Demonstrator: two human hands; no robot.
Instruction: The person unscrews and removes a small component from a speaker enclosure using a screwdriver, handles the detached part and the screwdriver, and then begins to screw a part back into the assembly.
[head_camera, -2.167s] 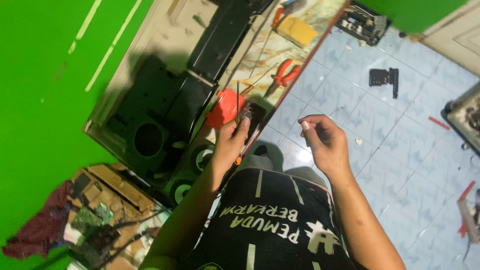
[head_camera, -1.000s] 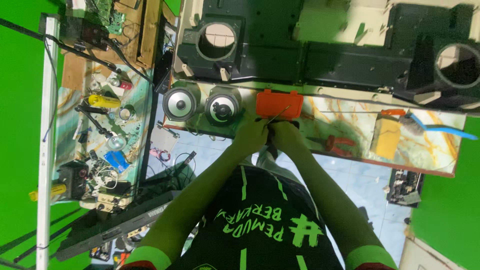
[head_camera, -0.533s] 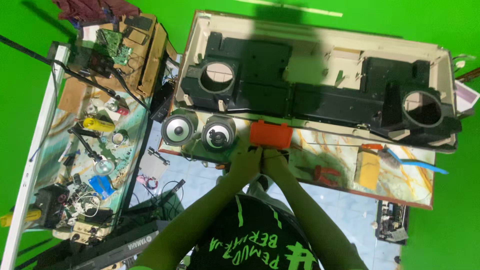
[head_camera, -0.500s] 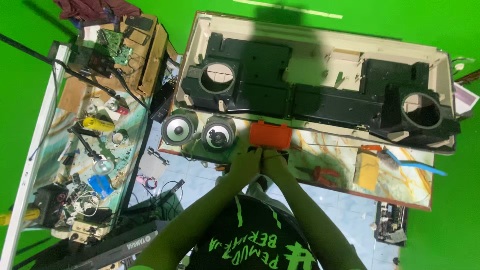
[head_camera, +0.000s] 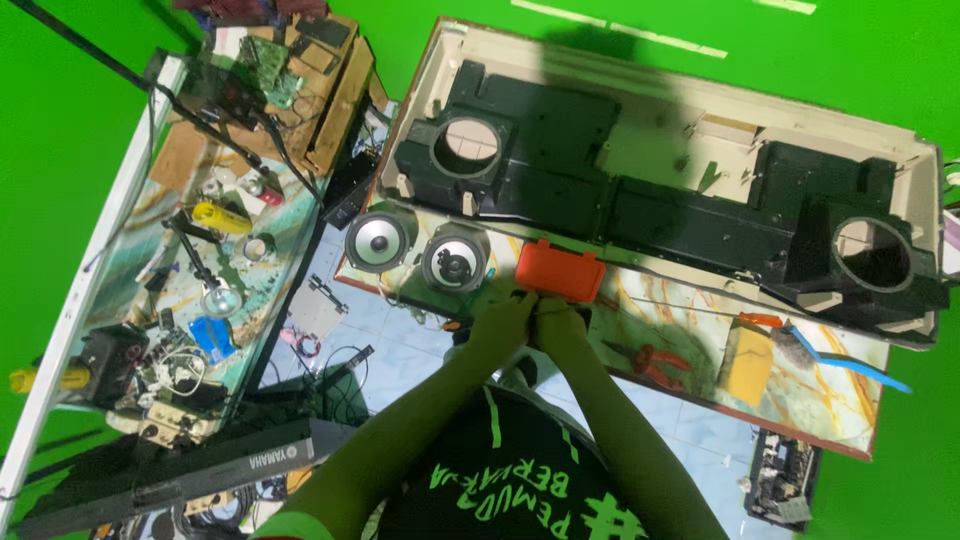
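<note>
My left hand and my right hand are pressed together at the near edge of a marbled table. Their fingers are curled inward, and whatever lies between them is hidden. Both hands touch or nearly touch the lower side of a flat orange plastic box. Left of the box lie two round loose speakers. Behind them a long cream and black speaker housing with two round holes lies open on the table.
Red-handled pliers, a yellow block and a blue-handled brush lie to the right on the table. A side table at left carries tools, wires and circuit boards. A black keyboard and cables rest on the tiled floor.
About two seconds ago my hands were apart, the left one holding a small dark object. They have since come together below the orange box and stayed there while the view shifted.
</note>
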